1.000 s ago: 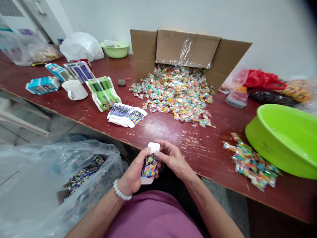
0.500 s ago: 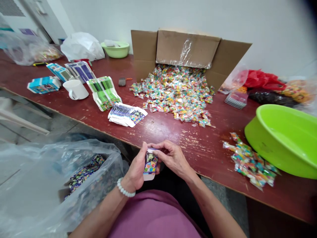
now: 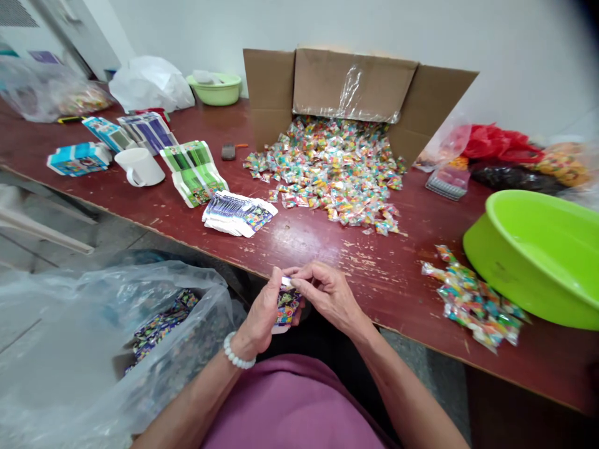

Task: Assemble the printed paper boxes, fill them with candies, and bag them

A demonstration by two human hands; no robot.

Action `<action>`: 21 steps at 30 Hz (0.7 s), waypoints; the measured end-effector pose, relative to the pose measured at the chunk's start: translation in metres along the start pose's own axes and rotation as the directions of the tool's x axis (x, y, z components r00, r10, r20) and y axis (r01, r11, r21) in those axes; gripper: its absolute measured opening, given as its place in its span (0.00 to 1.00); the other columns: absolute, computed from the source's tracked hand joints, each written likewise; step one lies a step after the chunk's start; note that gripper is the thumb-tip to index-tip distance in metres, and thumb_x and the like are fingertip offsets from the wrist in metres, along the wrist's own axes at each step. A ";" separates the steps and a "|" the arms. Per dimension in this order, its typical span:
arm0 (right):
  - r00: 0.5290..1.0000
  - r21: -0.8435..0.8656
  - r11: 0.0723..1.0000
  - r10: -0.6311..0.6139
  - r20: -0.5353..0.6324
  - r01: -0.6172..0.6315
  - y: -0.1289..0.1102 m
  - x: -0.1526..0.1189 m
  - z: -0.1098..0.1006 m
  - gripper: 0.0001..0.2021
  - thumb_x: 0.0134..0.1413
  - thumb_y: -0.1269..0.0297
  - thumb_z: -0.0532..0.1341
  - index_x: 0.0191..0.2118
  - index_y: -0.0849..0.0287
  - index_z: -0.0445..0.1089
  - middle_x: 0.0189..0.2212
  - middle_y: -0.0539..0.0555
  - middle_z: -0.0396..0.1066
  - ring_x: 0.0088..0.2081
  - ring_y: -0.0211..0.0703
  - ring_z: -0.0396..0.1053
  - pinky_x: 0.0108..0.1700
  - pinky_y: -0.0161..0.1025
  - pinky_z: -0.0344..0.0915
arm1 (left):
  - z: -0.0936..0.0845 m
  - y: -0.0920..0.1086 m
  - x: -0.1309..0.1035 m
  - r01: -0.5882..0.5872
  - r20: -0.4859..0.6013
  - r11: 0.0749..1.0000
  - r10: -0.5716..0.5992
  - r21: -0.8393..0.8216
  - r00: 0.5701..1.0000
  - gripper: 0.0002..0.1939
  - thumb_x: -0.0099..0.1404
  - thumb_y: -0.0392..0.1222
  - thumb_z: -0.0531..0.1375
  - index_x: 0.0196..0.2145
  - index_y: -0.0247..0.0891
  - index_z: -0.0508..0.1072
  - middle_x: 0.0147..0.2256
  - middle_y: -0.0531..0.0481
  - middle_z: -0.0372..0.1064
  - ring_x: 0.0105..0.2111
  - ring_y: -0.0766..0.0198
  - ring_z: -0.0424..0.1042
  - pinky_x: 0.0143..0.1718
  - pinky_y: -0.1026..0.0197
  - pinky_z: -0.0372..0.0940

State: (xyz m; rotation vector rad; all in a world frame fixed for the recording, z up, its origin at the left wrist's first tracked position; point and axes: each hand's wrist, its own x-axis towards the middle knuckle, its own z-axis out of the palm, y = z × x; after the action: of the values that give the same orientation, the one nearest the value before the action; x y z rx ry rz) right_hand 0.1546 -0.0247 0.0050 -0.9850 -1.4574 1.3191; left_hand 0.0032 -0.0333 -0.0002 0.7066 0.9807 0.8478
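Box (image 3: 287, 307) is being held beside the surface (image 3: 407, 305) | being clasped by curled left hand (image 3: 262, 315), flap (image 3: 286, 281) being pinched by right hand (image 3: 334, 300) | flap possibly being creased if pressure is being applied unevenly

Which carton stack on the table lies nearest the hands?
The fanned purple-and-white stack, right of the green stack; it sits farthest right of all.

Plastic basins: two, large lime-green basin (image 3: 519, 262), small pale-green basin (image 3: 218, 95). White handled mug (image 3: 144, 167): one. Open brown cardboard carton (image 3: 353, 84): one. Small dark printed box (image 3: 287, 302), hand-held: one.
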 end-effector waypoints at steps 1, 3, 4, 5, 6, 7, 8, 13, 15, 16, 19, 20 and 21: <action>0.999 -0.049 0.997 -0.052 0.013 0.053 0.000 -0.002 0.000 0.08 0.62 0.59 0.60 0.34 0.56 0.71 0.42 0.54 0.75 0.26 0.38 0.73 0.26 0.35 0.70 | 0.001 0.000 0.000 0.009 -0.017 1.000 -0.009 -0.001 1.000 0.35 0.63 0.70 0.51 0.52 0.37 0.70 0.24 0.51 0.70 0.19 0.66 0.68 0.20 0.66 0.60; 0.983 -0.201 0.963 -0.179 0.025 0.181 0.000 -0.007 0.001 0.06 0.64 0.61 0.59 0.37 0.55 0.72 0.43 0.55 0.75 0.37 0.43 0.75 0.38 0.39 0.71 | 0.002 0.002 0.001 0.023 -0.045 1.000 -0.023 0.001 0.999 0.35 0.61 0.71 0.52 0.50 0.38 0.71 0.26 0.50 0.71 0.19 0.66 0.68 0.19 0.66 0.61; 0.969 -0.302 0.922 -0.245 0.029 0.242 0.000 -0.008 0.002 0.05 0.64 0.62 0.59 0.38 0.55 0.72 0.43 0.55 0.75 0.41 0.45 0.74 0.44 0.41 0.70 | 0.003 0.003 0.002 0.025 -0.049 1.000 -0.024 0.007 0.999 0.34 0.61 0.71 0.52 0.49 0.39 0.72 0.28 0.50 0.71 0.19 0.67 0.68 0.19 0.66 0.62; 0.955 -0.399 0.872 -0.295 0.036 0.284 0.000 -0.009 0.003 0.05 0.63 0.63 0.59 0.40 0.55 0.72 0.42 0.56 0.75 0.44 0.46 0.72 0.47 0.43 0.68 | 0.003 0.004 0.004 0.019 -0.044 1.000 -0.018 0.018 0.999 0.33 0.62 0.70 0.52 0.48 0.40 0.72 0.29 0.50 0.71 0.20 0.68 0.68 0.20 0.66 0.62; 0.944 -0.476 0.823 -0.327 0.047 0.309 0.001 -0.009 0.003 0.04 0.63 0.64 0.59 0.41 0.55 0.71 0.42 0.56 0.74 0.45 0.46 0.71 0.49 0.44 0.66 | 0.005 0.005 0.006 0.008 -0.034 0.999 -0.007 0.034 0.999 0.30 0.62 0.69 0.54 0.47 0.40 0.72 0.31 0.50 0.71 0.20 0.68 0.68 0.20 0.67 0.63; 0.938 -0.527 0.788 -0.341 0.060 0.320 0.002 -0.007 0.001 0.05 0.63 0.64 0.59 0.42 0.55 0.71 0.41 0.56 0.74 0.44 0.46 0.71 0.49 0.44 0.66 | 0.006 0.007 0.008 0.000 -0.015 0.999 0.000 0.048 1.000 0.27 0.62 0.66 0.56 0.46 0.41 0.72 0.32 0.51 0.72 0.22 0.68 0.69 0.21 0.67 0.64; 0.936 -0.556 0.766 -0.344 0.072 0.324 0.003 -0.004 -0.005 0.05 0.63 0.63 0.59 0.43 0.55 0.70 0.41 0.56 0.74 0.44 0.46 0.71 0.49 0.44 0.65 | 0.007 0.009 0.010 -0.003 0.004 0.999 0.003 0.048 1.000 0.24 0.62 0.62 0.60 0.47 0.42 0.71 0.33 0.51 0.72 0.23 0.68 0.70 0.22 0.67 0.66; 0.901 -0.734 0.679 -0.327 -0.284 0.015 0.024 0.025 -0.100 0.15 0.63 0.56 0.57 0.52 0.55 0.67 0.52 0.59 0.70 0.53 0.50 0.66 0.56 0.48 0.61 | 0.009 0.022 0.025 -0.032 0.034 0.993 0.036 -0.116 0.999 0.23 0.57 0.44 0.68 0.48 0.41 0.68 0.36 0.49 0.74 0.32 0.63 0.75 0.35 0.60 0.71; 0.811 -0.785 0.544 -0.291 -0.508 -0.297 0.039 0.036 -0.153 0.22 0.60 0.56 0.58 0.58 0.58 0.63 0.58 0.64 0.65 0.57 0.57 0.61 0.58 0.54 0.57 | 0.004 0.026 0.031 -0.079 -0.021 0.992 0.077 -0.100 0.997 0.21 0.57 0.44 0.68 0.47 0.40 0.68 0.40 0.47 0.75 0.33 0.64 0.74 0.34 0.62 0.71; 0.788 -0.772 0.473 -0.227 -0.573 -0.425 0.048 0.041 -0.175 0.26 0.59 0.56 0.58 0.61 0.58 0.60 0.60 0.65 0.61 0.59 0.59 0.59 0.58 0.57 0.56 | 0.000 0.027 0.033 -0.093 -0.047 0.993 0.090 -0.072 0.995 0.22 0.57 0.44 0.69 0.47 0.40 0.68 0.42 0.46 0.75 0.32 0.65 0.74 0.32 0.63 0.70; 0.788 -0.758 0.436 -0.157 -0.595 -0.486 0.071 0.047 -0.207 0.30 0.56 0.56 0.60 0.63 0.58 0.58 0.61 0.66 0.60 0.58 0.65 0.59 0.55 0.61 0.56 | -0.014 0.027 0.041 -0.110 -0.099 0.994 0.108 -0.011 0.989 0.25 0.52 0.42 0.72 0.45 0.39 0.69 0.43 0.47 0.75 0.30 0.66 0.73 0.31 0.63 0.70; 0.802 -0.768 0.435 -0.152 -0.578 -0.470 0.078 0.047 -0.206 0.30 0.55 0.56 0.60 0.63 0.56 0.58 0.61 0.65 0.61 0.58 0.65 0.59 0.55 0.60 0.56 | -0.019 0.027 0.043 -0.111 -0.122 0.994 0.110 -0.002 0.986 0.26 0.48 0.42 0.74 0.44 0.38 0.69 0.40 0.48 0.75 0.30 0.66 0.73 0.31 0.63 0.70; 0.813 -0.779 0.435 -0.159 -0.560 -0.451 0.083 0.046 -0.201 0.30 0.55 0.57 0.60 0.63 0.55 0.58 0.61 0.63 0.61 0.58 0.64 0.59 0.55 0.59 0.56 | -0.024 0.027 0.045 -0.108 -0.152 0.994 0.108 0.003 0.982 0.28 0.45 0.41 0.75 0.42 0.38 0.69 0.37 0.50 0.75 0.29 0.66 0.73 0.31 0.63 0.70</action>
State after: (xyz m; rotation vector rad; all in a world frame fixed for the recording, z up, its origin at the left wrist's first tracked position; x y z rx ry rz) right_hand 0.3350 0.0829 -0.0692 -2.0565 -1.5591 0.1110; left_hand -0.0122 0.0222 -0.0059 0.7034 1.0834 1.0106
